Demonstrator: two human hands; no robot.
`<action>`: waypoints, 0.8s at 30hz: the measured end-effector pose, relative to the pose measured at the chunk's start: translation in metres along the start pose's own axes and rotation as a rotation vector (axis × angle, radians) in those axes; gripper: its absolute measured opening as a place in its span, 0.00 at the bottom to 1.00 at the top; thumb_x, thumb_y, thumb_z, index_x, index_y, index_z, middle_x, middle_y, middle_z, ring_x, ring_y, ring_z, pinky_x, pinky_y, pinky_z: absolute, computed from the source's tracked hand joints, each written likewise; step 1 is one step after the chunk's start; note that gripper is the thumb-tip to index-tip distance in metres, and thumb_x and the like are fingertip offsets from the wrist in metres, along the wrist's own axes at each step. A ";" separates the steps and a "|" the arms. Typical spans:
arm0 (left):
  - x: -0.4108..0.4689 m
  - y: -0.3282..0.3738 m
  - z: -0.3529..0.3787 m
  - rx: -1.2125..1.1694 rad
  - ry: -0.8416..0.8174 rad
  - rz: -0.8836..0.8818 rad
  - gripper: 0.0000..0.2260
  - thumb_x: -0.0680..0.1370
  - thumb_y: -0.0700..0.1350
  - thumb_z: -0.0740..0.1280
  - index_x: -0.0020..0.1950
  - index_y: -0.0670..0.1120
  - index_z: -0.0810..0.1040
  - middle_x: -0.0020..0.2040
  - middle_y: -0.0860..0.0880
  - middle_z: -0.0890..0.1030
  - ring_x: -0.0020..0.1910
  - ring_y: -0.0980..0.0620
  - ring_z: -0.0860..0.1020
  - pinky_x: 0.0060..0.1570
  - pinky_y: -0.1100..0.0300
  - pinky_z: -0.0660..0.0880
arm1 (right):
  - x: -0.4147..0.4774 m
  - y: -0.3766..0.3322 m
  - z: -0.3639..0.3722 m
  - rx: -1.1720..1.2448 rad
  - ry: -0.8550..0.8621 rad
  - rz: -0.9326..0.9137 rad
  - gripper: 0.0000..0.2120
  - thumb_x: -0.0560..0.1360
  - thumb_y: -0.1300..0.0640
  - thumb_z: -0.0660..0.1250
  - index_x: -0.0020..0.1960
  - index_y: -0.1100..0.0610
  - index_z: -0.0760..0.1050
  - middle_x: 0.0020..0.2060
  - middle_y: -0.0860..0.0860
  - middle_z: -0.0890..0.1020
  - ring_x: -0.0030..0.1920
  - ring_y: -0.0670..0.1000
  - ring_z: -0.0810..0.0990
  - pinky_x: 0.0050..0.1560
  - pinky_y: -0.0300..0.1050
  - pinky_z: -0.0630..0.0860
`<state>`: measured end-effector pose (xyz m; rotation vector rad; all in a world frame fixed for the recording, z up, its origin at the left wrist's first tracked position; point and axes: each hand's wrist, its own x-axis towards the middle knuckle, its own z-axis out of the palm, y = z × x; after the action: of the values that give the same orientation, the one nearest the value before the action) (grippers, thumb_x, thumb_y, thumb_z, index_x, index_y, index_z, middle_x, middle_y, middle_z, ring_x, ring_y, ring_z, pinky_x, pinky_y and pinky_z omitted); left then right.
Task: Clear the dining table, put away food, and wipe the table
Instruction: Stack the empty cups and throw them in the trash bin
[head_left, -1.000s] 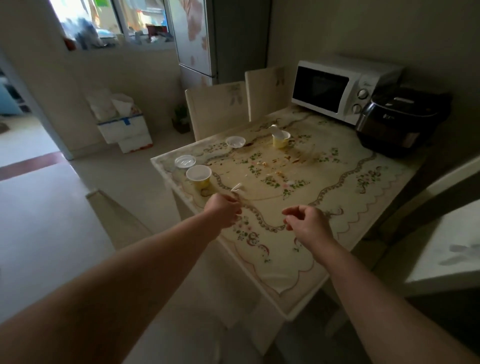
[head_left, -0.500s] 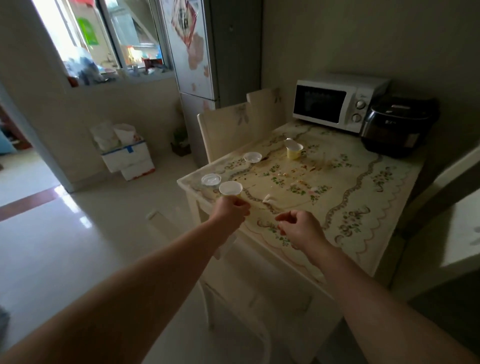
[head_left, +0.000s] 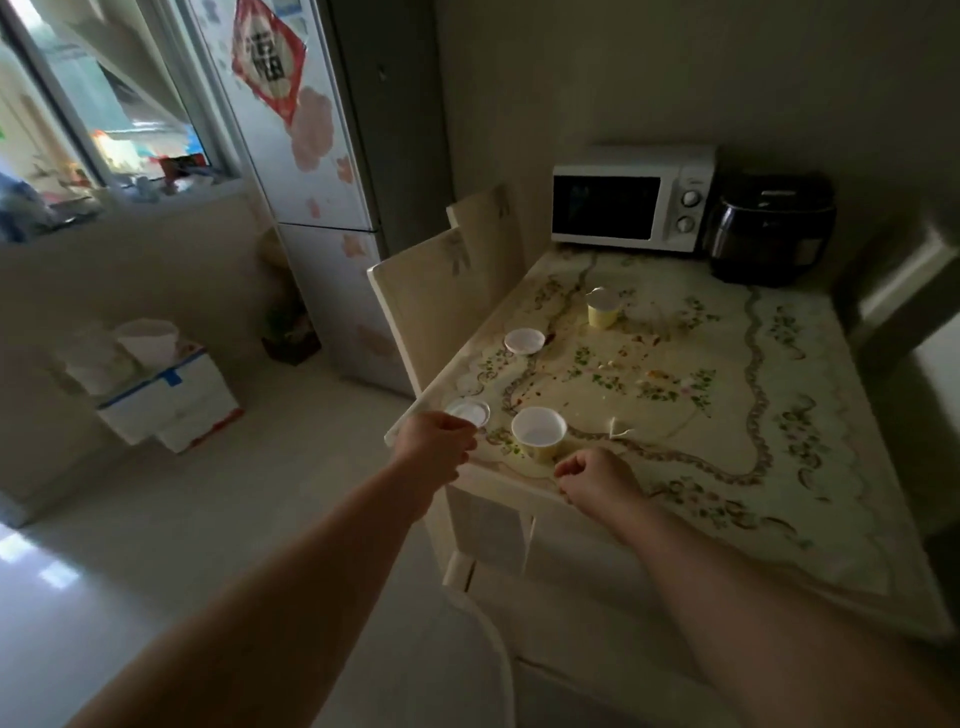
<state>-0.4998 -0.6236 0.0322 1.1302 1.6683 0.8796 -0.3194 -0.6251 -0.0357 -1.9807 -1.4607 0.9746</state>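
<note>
Head view of a rectangular dining table (head_left: 810, 519) covered by a glossy cream cloth printed with floral sprays and scalloped vine borders. The left hand (head_left: 436, 441) hovered at the table's near-left corner with its fingers curled against the near rim of a round, clear plastic lid (head_left: 470, 410) lying flat there; whether the fingers pinched the lid could not be told. The right hand (head_left: 597, 478) was balled into a loose fist over the near edge, with nothing visible inside it. Between the two hands, just inside the near edge, stood an open, tapered yellow cup (head_left: 538, 434) with a white interior. A thin white plastic scrap (head_left: 618, 428) lay just to its right. A shallow round white lid (head_left: 524, 341) lay by the left edge, further back. A second yellow cup (head_left: 602, 309), its foil seal partly peeled up, stood upright toward the far end. Crumbs and reddish food scraps (head_left: 654, 371) speckled the middle of the cloth. A boxy white microwave (head_left: 631, 200) and a rounded black cooker (head_left: 771, 228) sat side by side along the far edge. Two pale, flat-backed chairs (head_left: 441, 296) stood against the left edge.
</note>
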 end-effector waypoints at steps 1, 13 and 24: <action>0.008 -0.003 -0.005 0.004 -0.013 0.007 0.04 0.78 0.42 0.66 0.49 0.43 0.80 0.43 0.47 0.82 0.38 0.54 0.76 0.38 0.62 0.74 | 0.006 -0.001 0.007 -0.006 0.007 0.022 0.07 0.74 0.59 0.64 0.41 0.49 0.76 0.46 0.51 0.82 0.48 0.51 0.80 0.53 0.50 0.78; 0.159 -0.020 -0.031 0.200 -0.186 -0.012 0.05 0.76 0.42 0.67 0.41 0.46 0.80 0.45 0.44 0.84 0.37 0.52 0.78 0.41 0.57 0.77 | 0.109 0.023 0.049 -0.007 0.238 0.424 0.08 0.75 0.59 0.63 0.47 0.51 0.80 0.54 0.52 0.82 0.54 0.55 0.79 0.54 0.43 0.73; 0.246 -0.011 0.012 0.511 -0.359 0.212 0.10 0.77 0.40 0.62 0.36 0.50 0.74 0.38 0.46 0.79 0.35 0.51 0.74 0.35 0.60 0.73 | 0.144 0.018 0.056 0.061 0.491 0.570 0.11 0.76 0.57 0.63 0.55 0.59 0.81 0.56 0.57 0.82 0.57 0.58 0.78 0.53 0.42 0.71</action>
<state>-0.5330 -0.3940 -0.0525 1.7240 1.5229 0.3403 -0.3275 -0.4952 -0.1208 -2.4197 -0.6071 0.6500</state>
